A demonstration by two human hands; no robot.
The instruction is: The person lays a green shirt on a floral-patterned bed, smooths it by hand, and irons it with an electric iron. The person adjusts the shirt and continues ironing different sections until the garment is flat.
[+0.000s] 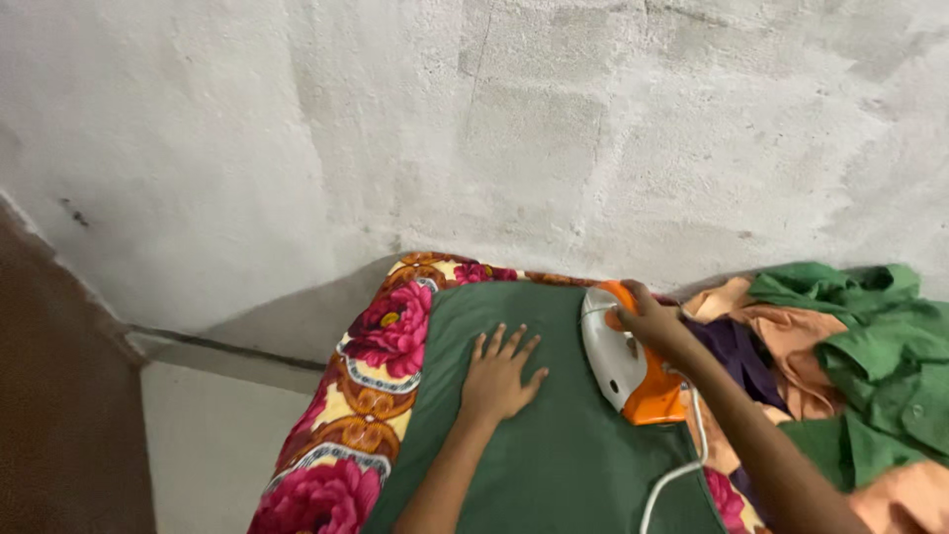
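A rough grey plaster wall (554,129) fills the upper frame, its surface scored with faint block lines and marked by a few dark specks at left. Below it, a narrow ledge (213,348) runs along the wall's foot, casting a thin shadow. Pale floor (208,445) shows at lower left, beside a brown panel (59,396) at the left edge, possibly a door, though the view is too partial to tell. A floral cover (381,366) in magenta, orange and yellow drapes the surface set against the wall. The light is soft and even, with a dim shadow behind the cover's far end.
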